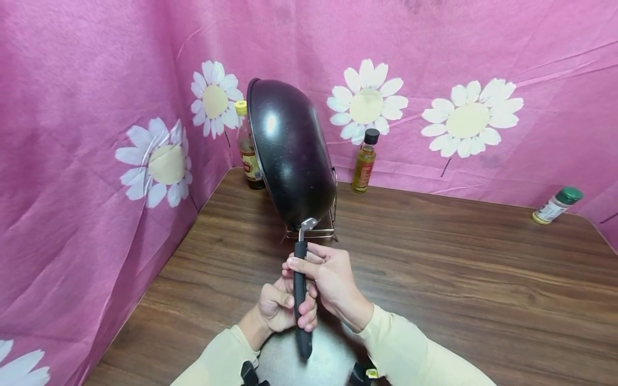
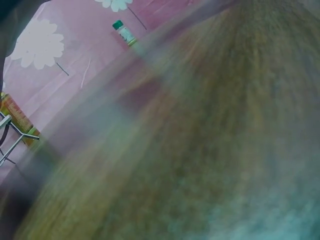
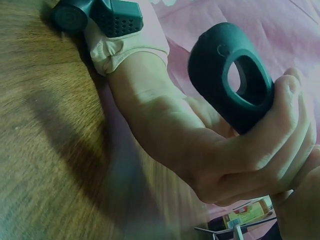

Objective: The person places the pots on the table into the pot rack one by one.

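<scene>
A dark, deep wok (image 1: 294, 155) stands on edge with its rounded underside toward the right, over a small wire rack (image 1: 318, 234). Its black handle (image 1: 300, 289) points toward me, and both hands are on it. My left hand (image 1: 285, 308) curls its fingers round the lower part; in the right wrist view the handle's looped end (image 3: 205, 70) sticks out of the left hand (image 3: 230, 150). Higher up, near the metal bracket (image 1: 306, 225), my right hand (image 1: 335, 276) pinches the handle between thumb and fingers. The wok hides much of the rack.
Behind the wok stands a yellow-capped bottle (image 1: 248, 155), partly covered by it. A black-capped oil bottle (image 1: 364, 163) is at the back, and a green-capped shaker (image 1: 555, 206) at the far right. A silvery metal surface (image 1: 309, 370) lies below my hands. Pink flowered cloth (image 1: 415, 43) surrounds the table.
</scene>
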The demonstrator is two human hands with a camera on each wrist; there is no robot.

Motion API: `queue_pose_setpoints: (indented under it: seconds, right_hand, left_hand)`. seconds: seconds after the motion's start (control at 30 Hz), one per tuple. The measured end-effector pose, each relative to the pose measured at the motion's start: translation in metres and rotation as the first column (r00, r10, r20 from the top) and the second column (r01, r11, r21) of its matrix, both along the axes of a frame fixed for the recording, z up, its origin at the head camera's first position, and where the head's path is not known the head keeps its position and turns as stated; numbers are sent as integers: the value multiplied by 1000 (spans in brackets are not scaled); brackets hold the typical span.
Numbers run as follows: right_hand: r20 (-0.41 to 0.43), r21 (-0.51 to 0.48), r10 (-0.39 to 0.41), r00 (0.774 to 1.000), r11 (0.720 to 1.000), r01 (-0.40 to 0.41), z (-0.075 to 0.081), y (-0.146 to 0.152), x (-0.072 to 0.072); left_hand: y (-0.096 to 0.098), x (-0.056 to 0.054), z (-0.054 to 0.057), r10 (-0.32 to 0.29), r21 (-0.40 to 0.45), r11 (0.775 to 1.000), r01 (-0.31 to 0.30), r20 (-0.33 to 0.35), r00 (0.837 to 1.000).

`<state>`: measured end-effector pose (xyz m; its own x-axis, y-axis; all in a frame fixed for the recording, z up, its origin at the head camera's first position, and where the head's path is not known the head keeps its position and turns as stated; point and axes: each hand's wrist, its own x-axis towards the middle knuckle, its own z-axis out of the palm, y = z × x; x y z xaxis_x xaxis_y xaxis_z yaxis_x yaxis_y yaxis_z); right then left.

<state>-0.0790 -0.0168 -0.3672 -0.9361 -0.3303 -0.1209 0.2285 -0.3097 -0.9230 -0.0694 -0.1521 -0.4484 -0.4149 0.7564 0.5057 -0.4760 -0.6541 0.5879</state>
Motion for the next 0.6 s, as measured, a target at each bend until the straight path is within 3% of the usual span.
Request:
queue_pose_setpoints:
  seconds: [0.6]
  right_hand:
    - [20,70,-30,999,997,28,-7,0,3]
  left_hand:
    - [-4,5,-4,37,-42,998,-35,33,999]
